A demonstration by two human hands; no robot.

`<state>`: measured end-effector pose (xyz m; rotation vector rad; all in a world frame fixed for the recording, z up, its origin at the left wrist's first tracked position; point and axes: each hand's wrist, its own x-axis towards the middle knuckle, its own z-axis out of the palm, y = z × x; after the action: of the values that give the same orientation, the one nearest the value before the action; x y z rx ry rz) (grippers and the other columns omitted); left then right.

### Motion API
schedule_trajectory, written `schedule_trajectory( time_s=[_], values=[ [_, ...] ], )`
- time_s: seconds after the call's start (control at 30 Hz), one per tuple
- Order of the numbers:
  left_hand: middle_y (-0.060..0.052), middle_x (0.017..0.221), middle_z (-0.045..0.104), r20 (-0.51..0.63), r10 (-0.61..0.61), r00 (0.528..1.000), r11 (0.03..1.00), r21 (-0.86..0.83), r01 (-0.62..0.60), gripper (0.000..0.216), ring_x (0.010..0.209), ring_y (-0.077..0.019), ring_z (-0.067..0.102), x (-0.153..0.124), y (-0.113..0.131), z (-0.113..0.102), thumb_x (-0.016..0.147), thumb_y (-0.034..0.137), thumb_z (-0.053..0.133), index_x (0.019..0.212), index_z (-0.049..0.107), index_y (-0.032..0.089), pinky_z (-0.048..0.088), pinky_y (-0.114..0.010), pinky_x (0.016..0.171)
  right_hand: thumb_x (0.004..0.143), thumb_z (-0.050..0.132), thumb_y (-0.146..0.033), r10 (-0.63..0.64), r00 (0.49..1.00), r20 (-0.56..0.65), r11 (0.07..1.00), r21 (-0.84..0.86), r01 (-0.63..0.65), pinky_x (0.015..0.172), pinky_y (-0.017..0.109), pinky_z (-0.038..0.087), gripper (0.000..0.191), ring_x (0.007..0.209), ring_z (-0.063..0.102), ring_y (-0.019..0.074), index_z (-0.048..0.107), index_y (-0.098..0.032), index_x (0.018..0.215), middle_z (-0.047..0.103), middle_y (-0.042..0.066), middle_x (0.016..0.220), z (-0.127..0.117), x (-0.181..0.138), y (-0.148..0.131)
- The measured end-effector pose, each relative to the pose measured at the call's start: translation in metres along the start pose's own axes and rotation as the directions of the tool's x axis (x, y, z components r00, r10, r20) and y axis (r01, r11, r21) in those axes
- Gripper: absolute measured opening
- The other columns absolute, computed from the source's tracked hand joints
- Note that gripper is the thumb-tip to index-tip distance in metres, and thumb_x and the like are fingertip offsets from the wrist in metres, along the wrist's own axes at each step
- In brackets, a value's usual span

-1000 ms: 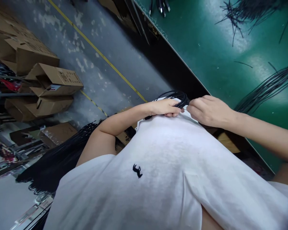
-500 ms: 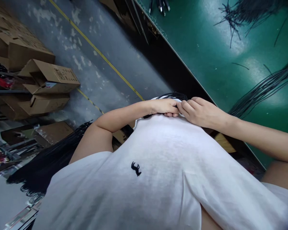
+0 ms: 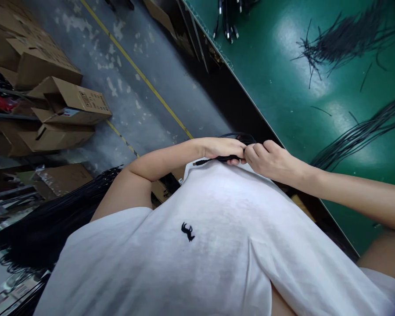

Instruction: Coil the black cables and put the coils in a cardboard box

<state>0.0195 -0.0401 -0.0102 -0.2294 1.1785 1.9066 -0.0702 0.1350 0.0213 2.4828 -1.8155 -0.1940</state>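
Item: coiled black cable [image 3: 240, 138], braced against white shirt [image 3: 217, 228] for steadiness. Left hand [image 3: 222, 148] grip clamped around coil; right hand [image 3: 266, 160] grip pinched on it. Green desk [image 3: 283, 87] adjacent.

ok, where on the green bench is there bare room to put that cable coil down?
Bare green bench lies between the frayed cable pile and the long cable bundle, and along the bench edge past the right hand. The far edge is crowded with plug ends. Both hands, left hand included, grip the cable coil.
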Motion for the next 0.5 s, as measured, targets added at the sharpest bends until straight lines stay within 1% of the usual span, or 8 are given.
schedule_trajectory(
  time_s=[0.1, 0.17, 0.27, 0.33, 0.37, 0.43, 0.47, 0.5],
  values=[
    [0.0, 0.057, 0.047, -0.073, 0.014, 0.997, 0.999, 0.029, -0.012, 0.022, 0.052, -0.0083, 0.04, -0.002, 0.008, 0.003, 0.083, 0.016, 0.043, 0.064, 0.056, 0.015, 0.038, -0.022, 0.053, 0.091, 0.033, 0.0, 0.057, 0.995, 0.083, 0.998, 0.013, -0.058, 0.058, 0.034, 0.018, 0.036, 0.062, 0.039, 0.0173, 0.066, -0.01, 0.084, 0.053, 0.007, 0.069, -0.004, 0.006, 0.007],
    [-0.001, 0.06, 0.048, -0.166, 0.028, 0.986, 0.998, 0.067, -0.017, 0.022, 0.051, -0.0082, 0.041, 0.003, 0.012, 0.003, 0.082, 0.017, 0.041, 0.063, 0.053, 0.015, 0.037, -0.023, 0.052, 0.091, 0.036, -0.004, 0.107, 0.976, 0.191, 0.988, 0.09, -0.126, 0.059, 0.033, 0.018, 0.032, 0.062, 0.042, 0.0172, 0.067, -0.01, 0.084, 0.056, 0.008, 0.071, -0.002, 0.01, 0.017],
    [-0.002, 0.065, 0.051, -0.323, 0.096, 0.942, 0.986, 0.162, -0.045, 0.019, 0.052, -0.0083, 0.042, 0.021, 0.013, -0.002, 0.08, 0.016, 0.038, 0.066, 0.051, 0.016, 0.035, -0.024, 0.05, 0.09, 0.041, -0.013, 0.209, 0.914, 0.349, 0.933, 0.209, -0.293, 0.059, 0.032, 0.018, 0.026, 0.064, 0.047, 0.0169, 0.067, -0.011, 0.086, 0.062, 0.01, 0.079, 0.005, 0.016, 0.038],
    [-0.002, 0.069, 0.054, -0.402, 0.169, 0.9, 0.96, 0.275, -0.057, 0.018, 0.056, -0.0095, 0.046, 0.034, 0.014, -0.008, 0.082, 0.018, 0.037, 0.073, 0.053, 0.015, 0.039, -0.024, 0.053, 0.091, 0.042, -0.019, 0.311, 0.868, 0.388, 0.873, 0.244, -0.422, 0.058, 0.031, 0.017, 0.026, 0.066, 0.05, 0.0166, 0.067, -0.011, 0.086, 0.064, 0.01, 0.083, 0.009, 0.018, 0.053],
    [-0.003, 0.073, 0.057, -0.427, 0.21, 0.879, 0.939, 0.34, -0.059, 0.02, 0.06, -0.0107, 0.05, 0.039, 0.014, -0.01, 0.083, 0.018, 0.037, 0.079, 0.056, 0.015, 0.043, -0.025, 0.058, 0.092, 0.042, -0.021, 0.366, 0.847, 0.385, 0.84, 0.255, -0.479, 0.058, 0.031, 0.017, 0.027, 0.067, 0.051, 0.0164, 0.066, -0.012, 0.084, 0.065, 0.01, 0.084, 0.01, 0.018, 0.059],
    [-0.007, 0.091, 0.066, -0.436, 0.316, 0.843, 0.873, 0.482, -0.078, 0.029, 0.08, -0.0149, 0.061, 0.044, 0.016, -0.014, 0.085, 0.021, 0.039, 0.102, 0.061, 0.012, 0.051, -0.028, 0.076, 0.094, 0.042, -0.024, 0.453, 0.818, 0.355, 0.783, 0.281, -0.555, 0.058, 0.03, 0.019, 0.029, 0.069, 0.052, 0.0155, 0.064, -0.013, 0.08, 0.065, 0.009, 0.084, 0.009, 0.018, 0.069],
    [-0.009, 0.104, 0.068, -0.432, 0.369, 0.823, 0.829, 0.553, -0.082, 0.036, 0.094, -0.0176, 0.063, 0.044, 0.018, -0.015, 0.086, 0.021, 0.04, 0.115, 0.059, 0.011, 0.051, -0.032, 0.088, 0.094, 0.042, -0.024, 0.487, 0.807, 0.334, 0.76, 0.293, -0.58, 0.059, 0.029, 0.02, 0.029, 0.069, 0.053, 0.015, 0.063, -0.013, 0.078, 0.065, 0.008, 0.083, 0.008, 0.017, 0.072],
    [-0.011, 0.117, 0.067, -0.421, 0.421, 0.804, 0.777, 0.625, -0.079, 0.043, 0.108, -0.02, 0.062, 0.041, 0.02, -0.017, 0.088, 0.022, 0.041, 0.126, 0.056, 0.01, 0.048, -0.034, 0.099, 0.095, 0.042, -0.024, 0.516, 0.798, 0.311, 0.743, 0.3, -0.598, 0.059, 0.029, 0.021, 0.029, 0.069, 0.053, 0.0145, 0.062, -0.014, 0.077, 0.065, 0.007, 0.082, 0.007, 0.016, 0.074]
  ],
)
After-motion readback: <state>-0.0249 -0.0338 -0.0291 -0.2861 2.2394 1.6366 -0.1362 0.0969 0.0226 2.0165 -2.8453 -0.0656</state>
